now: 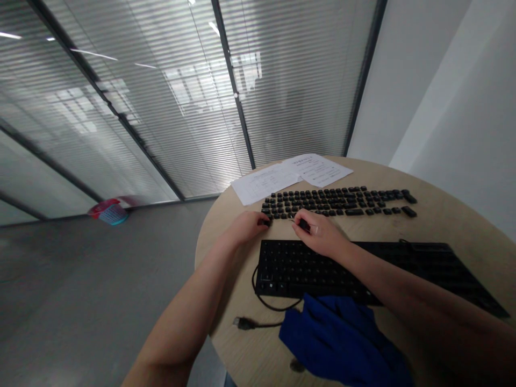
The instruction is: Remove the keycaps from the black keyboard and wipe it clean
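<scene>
My left hand [249,227] is closed at the left end of the loose keycaps, its fingertips pinching a black keycap [266,222]. Just below the rows, my right hand [320,232] is wrapped round a small dark keycap puller [305,225], a thin wire end pointing left; the fingers partly hide it. Black keycaps [330,200] lie in keyboard order on the table. Nearer to me is a black keyboard [306,269] with its keycaps off over most of the visible part. My right forearm crosses above it and hides some of it.
A blue cloth [334,338] lies crumpled in front of the keyboard. Beside it are a cable with a USB plug [244,323] and a small dark round thing [297,365]. Printed papers [270,181] lie at the back of the round wooden table [226,258]. A basket [112,212] stands on the floor, left.
</scene>
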{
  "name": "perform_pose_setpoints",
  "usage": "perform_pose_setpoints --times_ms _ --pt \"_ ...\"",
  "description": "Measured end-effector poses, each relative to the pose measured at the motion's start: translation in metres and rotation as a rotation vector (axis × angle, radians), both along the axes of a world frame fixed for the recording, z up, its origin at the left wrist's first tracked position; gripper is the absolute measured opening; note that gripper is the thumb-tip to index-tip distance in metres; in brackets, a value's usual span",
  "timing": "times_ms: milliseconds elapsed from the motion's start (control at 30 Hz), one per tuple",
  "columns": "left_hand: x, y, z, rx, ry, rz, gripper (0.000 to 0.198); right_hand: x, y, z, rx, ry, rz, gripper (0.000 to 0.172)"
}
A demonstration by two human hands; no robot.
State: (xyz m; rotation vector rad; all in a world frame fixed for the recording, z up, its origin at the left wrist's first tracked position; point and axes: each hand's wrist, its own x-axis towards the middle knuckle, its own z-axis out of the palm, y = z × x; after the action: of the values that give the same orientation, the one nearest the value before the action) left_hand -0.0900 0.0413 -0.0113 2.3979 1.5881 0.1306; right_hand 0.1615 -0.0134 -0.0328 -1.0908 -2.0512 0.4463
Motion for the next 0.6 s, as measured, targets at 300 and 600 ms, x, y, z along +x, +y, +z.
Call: perform_pose_setpoints --times_ms 300,600 --pt "-0.0046 -0.0025 0.0067 0.003 0.053 0.012 0.028 -0.0002 0.0009 -0.0002 -0.015 -0.008 -0.043 0.008" --pt "-0.0077 -0.0018 0.0045 0.039 0.108 0.018 0.027 -0.0001 0.0000 0.0001 -0.006 0.009 -0.037 0.008"
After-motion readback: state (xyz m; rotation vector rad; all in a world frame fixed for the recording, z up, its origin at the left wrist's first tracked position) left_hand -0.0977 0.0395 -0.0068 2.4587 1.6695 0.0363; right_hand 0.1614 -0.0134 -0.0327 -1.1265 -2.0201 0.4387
